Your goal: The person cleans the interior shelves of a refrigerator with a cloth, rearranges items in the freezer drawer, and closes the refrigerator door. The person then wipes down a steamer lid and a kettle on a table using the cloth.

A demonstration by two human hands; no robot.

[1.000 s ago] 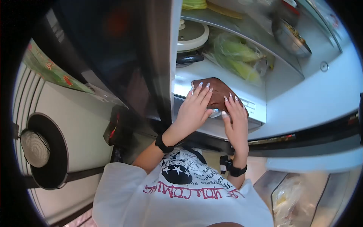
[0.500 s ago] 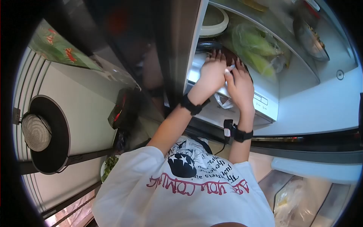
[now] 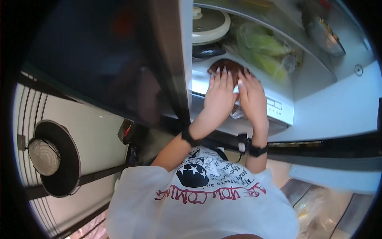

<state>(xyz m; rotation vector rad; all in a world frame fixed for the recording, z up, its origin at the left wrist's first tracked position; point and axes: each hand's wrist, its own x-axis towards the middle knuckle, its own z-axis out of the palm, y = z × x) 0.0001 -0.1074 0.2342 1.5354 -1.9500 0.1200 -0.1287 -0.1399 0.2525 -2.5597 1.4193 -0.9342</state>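
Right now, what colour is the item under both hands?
The item under the left hand and right hand looks brown, showing best in the head view.

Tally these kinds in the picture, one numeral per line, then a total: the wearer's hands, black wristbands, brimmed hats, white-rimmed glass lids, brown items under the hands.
Hands: 2 (left hand, right hand)
Black wristbands: 2 (left wristband, right wristband)
Brimmed hat: 1
White-rimmed glass lid: 1
Brown item: 1
Total: 7
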